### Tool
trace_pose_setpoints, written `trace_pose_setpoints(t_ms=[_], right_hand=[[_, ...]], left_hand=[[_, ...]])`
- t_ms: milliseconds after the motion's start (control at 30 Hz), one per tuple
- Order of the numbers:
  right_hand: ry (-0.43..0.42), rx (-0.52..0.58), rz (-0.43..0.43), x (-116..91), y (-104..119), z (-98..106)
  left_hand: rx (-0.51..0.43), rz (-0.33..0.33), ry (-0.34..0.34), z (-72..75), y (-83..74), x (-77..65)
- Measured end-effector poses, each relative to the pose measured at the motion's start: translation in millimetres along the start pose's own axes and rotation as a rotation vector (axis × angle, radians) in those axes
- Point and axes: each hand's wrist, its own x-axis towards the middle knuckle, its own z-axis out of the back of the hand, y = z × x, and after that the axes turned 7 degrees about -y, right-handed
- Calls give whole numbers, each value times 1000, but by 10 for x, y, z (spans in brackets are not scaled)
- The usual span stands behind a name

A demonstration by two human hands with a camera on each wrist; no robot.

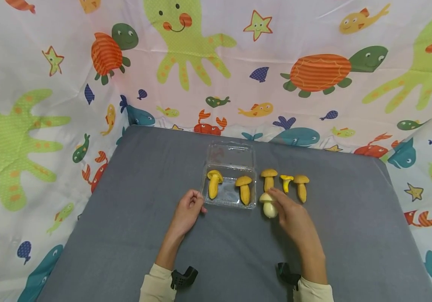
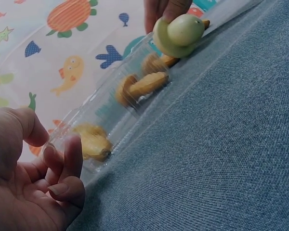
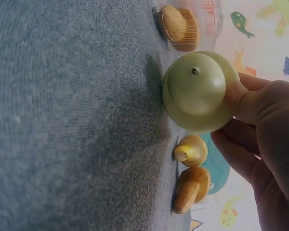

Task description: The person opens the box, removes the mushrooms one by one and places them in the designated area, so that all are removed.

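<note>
My right hand (image 1: 295, 218) pinches a pale cream-green toy mushroom (image 1: 268, 205) between thumb and fingers, just right of a clear plastic box (image 1: 228, 204). In the right wrist view, the stem end of the pale mushroom (image 3: 195, 89) faces the camera. With thumb and fingertip, my left hand (image 1: 186, 213) pinches the box's rim at its near left corner. Two yellow-brown toy mushrooms stand apart inside the box: the left mushroom (image 1: 213, 184) and the right mushroom (image 1: 244, 189). The box's lid (image 1: 231, 154) is folded back, away from me.
Right of the box lie a brown mushroom (image 1: 269, 178), a small bright yellow mushroom (image 1: 286, 183) and another brown mushroom (image 1: 301, 188) in a row. They rest on a grey cloth-covered table (image 1: 352, 235). A curtain with printed sea animals (image 1: 261, 75) encloses its back and sides.
</note>
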Motion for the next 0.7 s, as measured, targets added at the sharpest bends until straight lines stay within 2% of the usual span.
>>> trace_pose_setpoints(t_ms=[200, 467, 700], right_hand=[[15, 6, 7, -9, -16, 13], [24, 21, 60, 2, -27, 64], [47, 28, 45, -8, -30, 105]], left_hand=[[18, 15, -13, -34, -68, -10], [10, -19, -1, -23, -351, -132], [-11, -15, -8, -38, -360, -141]])
